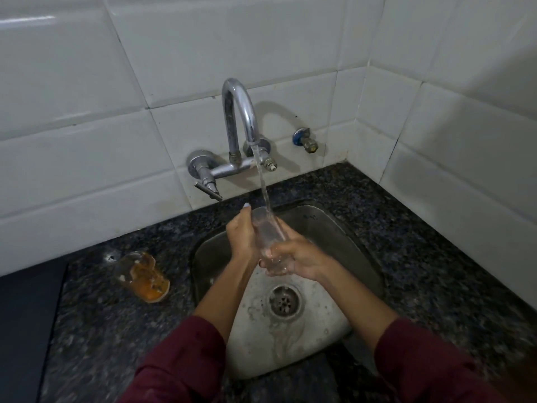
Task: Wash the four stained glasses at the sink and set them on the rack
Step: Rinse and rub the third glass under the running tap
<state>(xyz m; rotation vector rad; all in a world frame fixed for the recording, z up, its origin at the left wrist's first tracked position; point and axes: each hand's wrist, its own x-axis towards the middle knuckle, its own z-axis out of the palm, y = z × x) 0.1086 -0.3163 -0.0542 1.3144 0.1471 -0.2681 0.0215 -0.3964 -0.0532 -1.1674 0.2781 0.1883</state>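
A dark speckled stone surface surrounds a steel sink. Above the drain, the right hand grips a clear glass at its base while the left hand wraps its side; wet glass is likely slippery and fragile. Farther left stands an orange-stained glass.

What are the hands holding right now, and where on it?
A clear glass, under the tap. The right hand grips its lower end; the left hand holds its upper side.

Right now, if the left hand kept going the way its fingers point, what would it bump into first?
Probably the tap lever, just beyond the left hand, which holds the glass; depth is hard to judge.
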